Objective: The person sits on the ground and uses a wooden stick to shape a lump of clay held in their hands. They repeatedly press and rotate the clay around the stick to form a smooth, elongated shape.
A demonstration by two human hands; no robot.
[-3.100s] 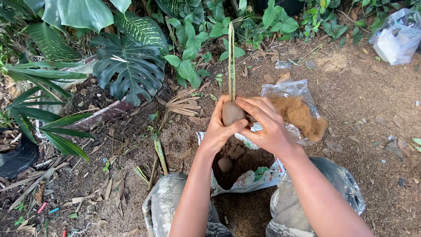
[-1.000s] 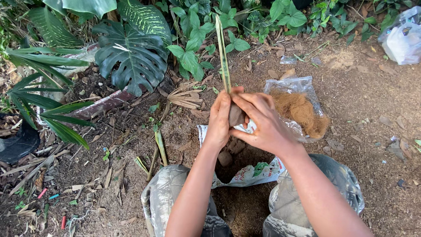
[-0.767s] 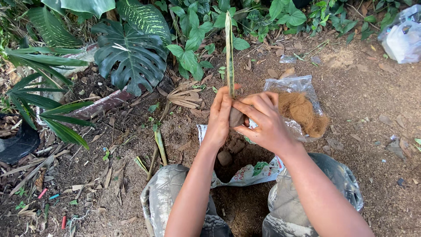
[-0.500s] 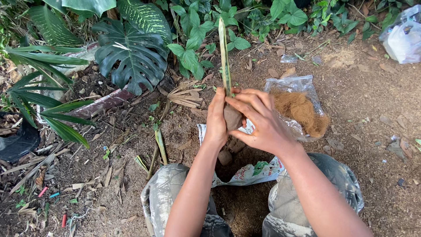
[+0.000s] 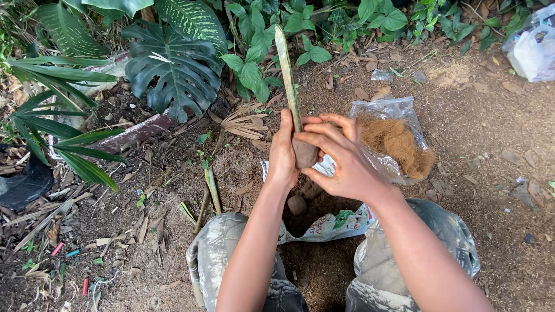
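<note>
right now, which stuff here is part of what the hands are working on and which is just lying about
In use:
left hand
right hand
green stem
clay-like lump pressed round the stem's base
open soil bag
clear bag of brown fibre

Lying about:
white plastic bag
split-leaf plant
small red and blue litter

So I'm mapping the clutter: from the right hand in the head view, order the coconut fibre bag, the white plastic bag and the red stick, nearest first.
From the right hand:
1. Coconut fibre bag, just right.
2. White plastic bag, top right corner.
3. Red stick, bottom left.
</note>
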